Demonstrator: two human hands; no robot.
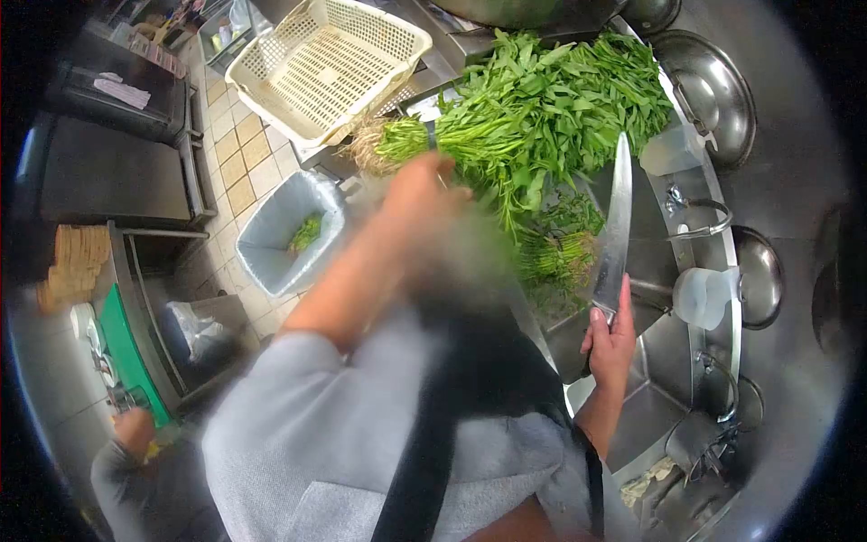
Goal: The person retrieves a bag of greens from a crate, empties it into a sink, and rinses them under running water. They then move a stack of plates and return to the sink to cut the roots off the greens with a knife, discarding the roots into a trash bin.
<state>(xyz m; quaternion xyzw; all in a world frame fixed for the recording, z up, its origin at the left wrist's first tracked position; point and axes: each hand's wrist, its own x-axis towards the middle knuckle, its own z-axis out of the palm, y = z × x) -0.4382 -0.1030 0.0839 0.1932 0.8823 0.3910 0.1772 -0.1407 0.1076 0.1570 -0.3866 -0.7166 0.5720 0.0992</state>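
Note:
My right hand [611,339] is closed around the handle of a large kitchen knife [616,230], its long blade pointing up and away from me. My left hand [423,187] is beside the stems of a big bundle of leafy greens [551,104], fingers curled. What those fingers hold, if anything, I cannot make out; a grey-green smear of motion lies just below the hand. A dark band crosses the stems near their pale, root-like ends. A second bunch of thin green stems [558,257] lies nearer the knife, at the sink.
A cream perforated plastic basket [330,68] sits at the upper left. Below it stands a lined bin [256,239] with green scraps inside. Metal sink basin [650,388], faucet [704,224] and round metal lids [713,95] are on the right. Another person's hand [135,429] shows lower left.

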